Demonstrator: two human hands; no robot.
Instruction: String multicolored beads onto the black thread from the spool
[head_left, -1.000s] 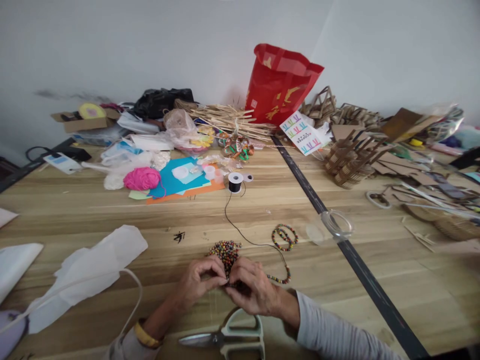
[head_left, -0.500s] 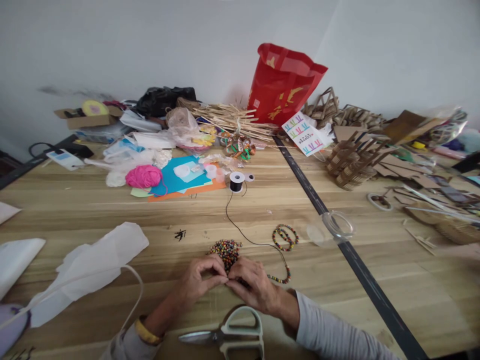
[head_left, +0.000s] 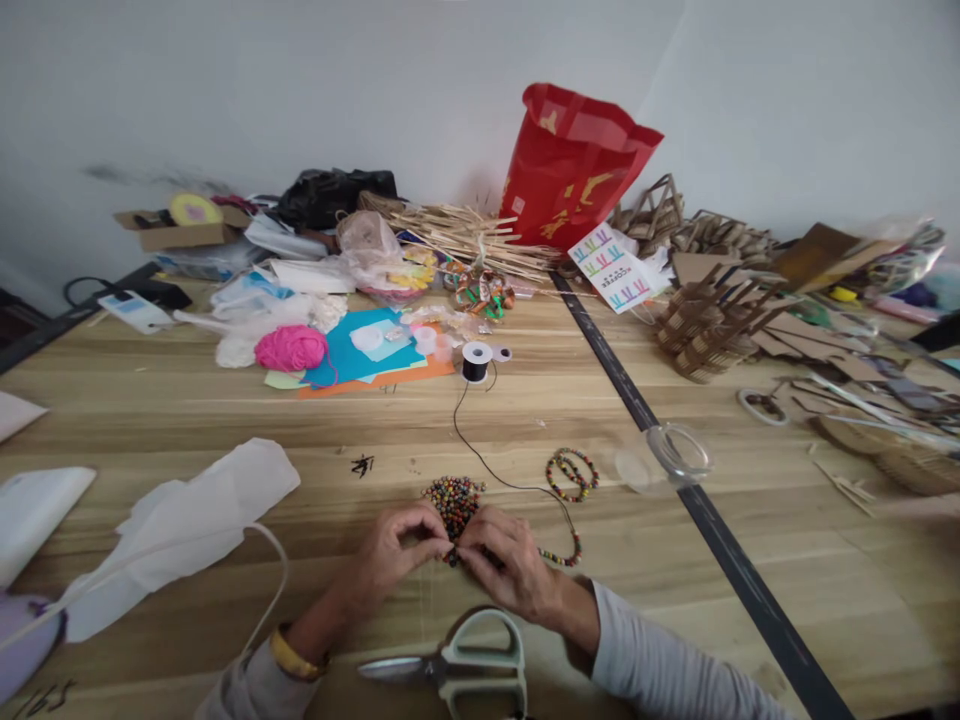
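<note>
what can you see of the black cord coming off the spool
The black cord is thin and dark, like elastic thread. It leaves a small white-rimmed spool standing upright on the wooden table, runs toward the person in a loose curve, passes the pile of coloured beads, then bends right. Its near end carries a strung row of beads and disappears under the right hand.

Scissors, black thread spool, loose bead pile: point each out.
scissors (head_left: 480, 662), head view, on the pale handle loop.
black thread spool (head_left: 476, 362), head view, on the spool's side.
loose bead pile (head_left: 452, 493), head view, middle of the heap.
</note>
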